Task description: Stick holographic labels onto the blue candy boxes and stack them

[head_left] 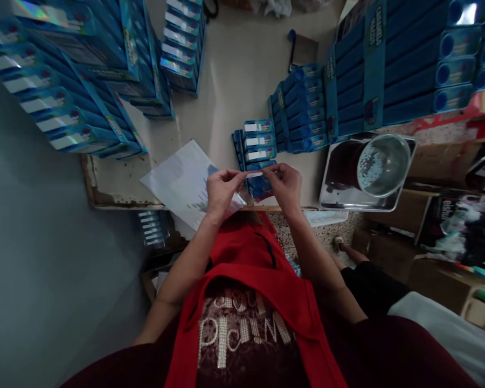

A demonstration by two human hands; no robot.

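Note:
My left hand [221,191] and my right hand [286,186] meet over the near edge of the table. Between them is a small white label strip [254,174], one end pinched in each hand's fingertips. Right under it stands a short row of blue boxes [259,141]; the farther ones carry white strips on their ends. My fingers partly cover the nearest boxes. Beside my left hand lies a pale, shiny sheet [178,178], its near corner reaching over the table edge.
Tall stacks of blue boxes stand at left [84,81] and right [404,70]. A metal tray [327,196] at right holds a metal pot [406,167] with pale bits inside. A dark flat object [305,51] lies at the back. Another person's leg [355,255] shows at lower right.

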